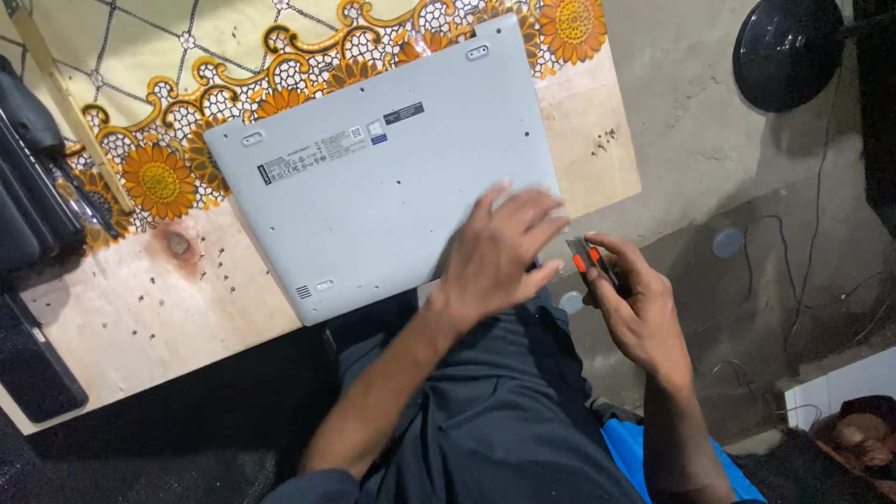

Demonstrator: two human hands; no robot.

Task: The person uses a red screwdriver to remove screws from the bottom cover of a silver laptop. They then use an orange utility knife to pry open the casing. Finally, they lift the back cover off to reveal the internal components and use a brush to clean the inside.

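A silver laptop (373, 177) lies upside down on a pale wooden table (149, 308), its base panel facing up, with small rubber feet at the corners and a strip of labels along its far edge. The left hand (499, 252) rests flat on the laptop's near right corner, toward 4 o'clock on the panel, fingers slightly spread and stretched out, palm down, touching the grey surface and holding nothing. The right hand (635, 303) hovers just beside that corner, off the table edge at 3 o'clock from the left hand, its thumb and fingers curled and pinched around a small dark tool with orange marks (586, 259); the tool's tip points toward the laptop's edge, though whether it touches is hard to tell. Under the laptop's far half, a cloth with orange flowers and a gold lattice pattern (159, 177) covers the table toward 11 o'clock. Black devices (28, 187) sit at the table's left edge, at 9 o'clock. A round black object (789, 51) stands on the concrete floor (709, 159) at 2 o'clock, with thin cables trailing nearby.
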